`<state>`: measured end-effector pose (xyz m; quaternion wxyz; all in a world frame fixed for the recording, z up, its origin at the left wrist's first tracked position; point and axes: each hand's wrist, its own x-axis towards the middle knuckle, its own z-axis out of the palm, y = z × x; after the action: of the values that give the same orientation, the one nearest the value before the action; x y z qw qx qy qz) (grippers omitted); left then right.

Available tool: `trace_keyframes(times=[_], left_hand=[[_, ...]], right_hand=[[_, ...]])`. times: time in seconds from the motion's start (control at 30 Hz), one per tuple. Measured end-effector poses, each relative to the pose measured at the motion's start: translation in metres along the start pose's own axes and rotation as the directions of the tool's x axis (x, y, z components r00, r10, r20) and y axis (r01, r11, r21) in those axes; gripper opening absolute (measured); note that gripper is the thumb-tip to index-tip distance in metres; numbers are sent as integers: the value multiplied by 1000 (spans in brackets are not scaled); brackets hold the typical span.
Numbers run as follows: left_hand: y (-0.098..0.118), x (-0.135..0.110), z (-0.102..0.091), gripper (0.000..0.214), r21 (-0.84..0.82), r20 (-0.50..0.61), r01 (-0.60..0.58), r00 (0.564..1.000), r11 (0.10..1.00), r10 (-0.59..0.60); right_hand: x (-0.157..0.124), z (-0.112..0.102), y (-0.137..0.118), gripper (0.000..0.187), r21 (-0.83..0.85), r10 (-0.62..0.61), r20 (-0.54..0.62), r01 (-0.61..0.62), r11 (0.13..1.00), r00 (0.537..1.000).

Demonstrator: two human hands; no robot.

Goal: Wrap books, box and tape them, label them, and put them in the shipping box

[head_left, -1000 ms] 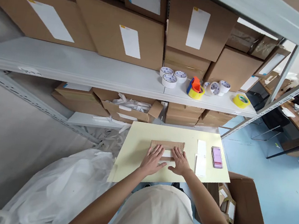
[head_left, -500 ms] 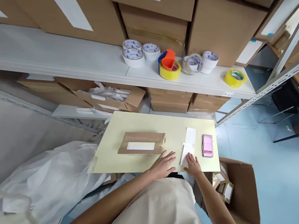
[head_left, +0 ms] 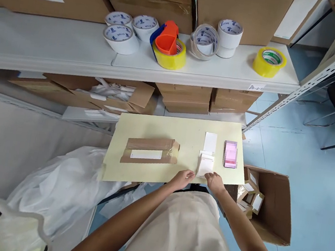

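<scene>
A stack of white paper labels [head_left: 206,165] lies near the front edge of the pale yellow board [head_left: 191,135], its upper sheet lifted slightly askew. My right hand [head_left: 214,183] pinches the lower right corner of this stack. My left hand [head_left: 183,178] is at the lower left of the labels, fingers drawn together; whether anything is between them is hidden. Left of the hands lies a flat brown cardboard package [head_left: 151,144] with a white label and clear tape. A phone [head_left: 230,154] with a pixelated pink screen lies right of the labels.
Tape rolls stand on the shelf [head_left: 71,56] ahead, with a yellow roll in an orange dispenser [head_left: 169,44]. An open carton [head_left: 277,207] with small boxes is on the floor at right. White plastic bags [head_left: 62,185] lie at left. A metal shelf post [head_left: 325,68] rises at right.
My left hand has gone from spread flat to fingers drawn together near the labels. My right hand has closed on the stack's corner, and its upper sheet has shifted. The view has tilted lower.
</scene>
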<state>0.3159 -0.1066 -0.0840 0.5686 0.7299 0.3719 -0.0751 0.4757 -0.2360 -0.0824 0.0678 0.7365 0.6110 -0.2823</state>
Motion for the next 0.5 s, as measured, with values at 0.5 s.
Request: trace_keyframes(times=[0.5], left_hand=[[41, 24, 11, 26, -635, -6, 337, 898, 695, -440]], right_hand=[[-3, 23, 4, 48, 506, 236, -632, 163, 847, 738]])
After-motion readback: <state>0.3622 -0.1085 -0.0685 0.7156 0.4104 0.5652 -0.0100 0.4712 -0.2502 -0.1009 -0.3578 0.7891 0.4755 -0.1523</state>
